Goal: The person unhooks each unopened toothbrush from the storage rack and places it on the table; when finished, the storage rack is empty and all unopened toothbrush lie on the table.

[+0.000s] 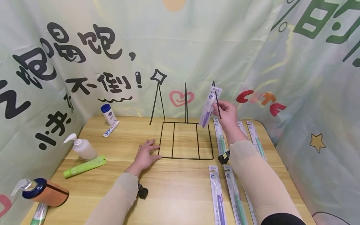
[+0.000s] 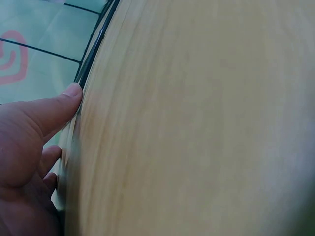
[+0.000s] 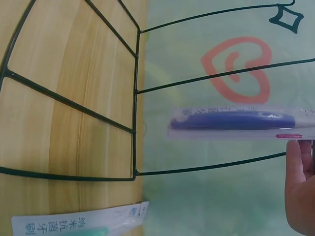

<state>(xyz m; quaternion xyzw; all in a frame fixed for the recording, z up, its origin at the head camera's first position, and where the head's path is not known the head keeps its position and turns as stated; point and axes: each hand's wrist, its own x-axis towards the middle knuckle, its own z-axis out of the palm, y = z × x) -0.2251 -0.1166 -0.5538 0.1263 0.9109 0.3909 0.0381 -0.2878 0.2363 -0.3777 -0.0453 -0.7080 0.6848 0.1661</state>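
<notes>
A black wire display rack [image 1: 185, 158] stands on the wooden table, with uprights and prongs rising at its back. My left hand [image 1: 144, 156] rests at the base's left front corner, fingers spread. In the left wrist view, the thumb of that hand [image 2: 37, 132] touches the wire. Up at the rack's right prong, my right hand [image 1: 227, 114] pinches a packaged purple toothbrush [image 1: 207, 109] by its edge. The pack tilts, its top overlapping the prong; whether it hangs there I cannot tell. In the right wrist view the purple handle [image 3: 234, 120] points toward the rack's base.
More packaged toothbrushes [image 1: 216, 193] lie in two rows at the right, partly under my right arm. On the left are a blue-capped bottle [image 1: 108, 114], a small tube [image 1: 111, 128], a white pump bottle [image 1: 85, 149], a green tube [image 1: 85, 167] and an orange pump bottle [image 1: 52, 193].
</notes>
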